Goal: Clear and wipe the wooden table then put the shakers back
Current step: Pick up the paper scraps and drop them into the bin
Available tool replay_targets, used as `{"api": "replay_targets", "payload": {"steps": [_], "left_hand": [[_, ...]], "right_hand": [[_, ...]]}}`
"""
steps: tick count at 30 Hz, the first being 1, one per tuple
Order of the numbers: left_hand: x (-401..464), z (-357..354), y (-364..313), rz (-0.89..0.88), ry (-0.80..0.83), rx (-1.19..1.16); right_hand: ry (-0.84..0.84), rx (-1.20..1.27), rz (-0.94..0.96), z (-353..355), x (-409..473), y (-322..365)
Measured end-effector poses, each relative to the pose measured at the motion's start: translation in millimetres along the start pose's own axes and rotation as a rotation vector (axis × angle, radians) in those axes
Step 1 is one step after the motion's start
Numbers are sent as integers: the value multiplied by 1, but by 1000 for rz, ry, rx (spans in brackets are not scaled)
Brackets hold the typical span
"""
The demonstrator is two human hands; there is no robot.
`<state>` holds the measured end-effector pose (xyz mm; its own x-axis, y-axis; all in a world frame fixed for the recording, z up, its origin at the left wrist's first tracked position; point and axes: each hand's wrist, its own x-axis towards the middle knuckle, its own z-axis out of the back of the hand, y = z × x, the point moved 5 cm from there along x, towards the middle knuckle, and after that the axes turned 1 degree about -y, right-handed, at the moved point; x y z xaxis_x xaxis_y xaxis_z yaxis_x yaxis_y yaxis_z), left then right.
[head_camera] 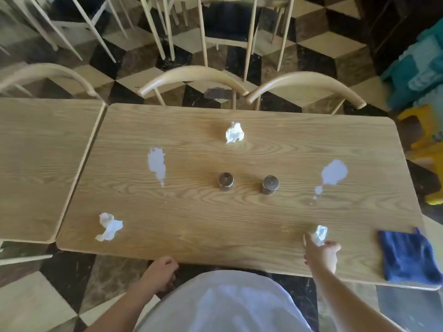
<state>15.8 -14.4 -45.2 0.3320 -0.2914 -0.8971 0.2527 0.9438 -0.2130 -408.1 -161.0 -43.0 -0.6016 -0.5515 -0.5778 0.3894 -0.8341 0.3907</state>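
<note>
Pinching a crumpled napkin (320, 233) at the near right of the table (263, 221), the right hand (322, 252) has thumb and fingers closed on the paper, which looks just lifted off or about to be. Left hand (160, 275) sits loosely curled at the near edge, holding nothing that shows. Step in hand: clearing trash, first stage of the job.

Still on the wood:
- near-left napkin (109, 226), crumpled, well apart from the hands
- far napkin (234, 132), beyond the shakers
- left spill (157, 164) and right spill (333, 174), white liquid, each with drips trailing toward the near side
- left shaker (226, 181) and right shaker (270, 185), upright, mid-table, side by side, between the spills
- blue cloth (407, 255), flat at the near right corner, just beside the working hand

Next, by my read: gather the other two napkins, likely the left hand for the near-left one; the far one needs a reach over the shakers without knocking them. Shakers then have to come off before wiping, and the cloth must cover both puddles. Hardly started.
</note>
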Motion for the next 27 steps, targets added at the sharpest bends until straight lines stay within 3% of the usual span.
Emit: {"api": "replay_targets", "payload": {"steps": [6,11,17,21,27], "left_hand": [[-7,-14,-40,-61,48,198],[-1,-1,-80,-181,-64,290],[29,28,-222,-326,-161,149],[47,25,-319,-340,-128,78],[75,10,-418,-461,-324,495]], "right_hand": [[203,-308,37,-11,47,25],[209,-387,160,-23,43,29],[118,-334,234,-25,50,21],[92,-342,221,-23,50,16],[90,-344,216,-21,57,12]]}}
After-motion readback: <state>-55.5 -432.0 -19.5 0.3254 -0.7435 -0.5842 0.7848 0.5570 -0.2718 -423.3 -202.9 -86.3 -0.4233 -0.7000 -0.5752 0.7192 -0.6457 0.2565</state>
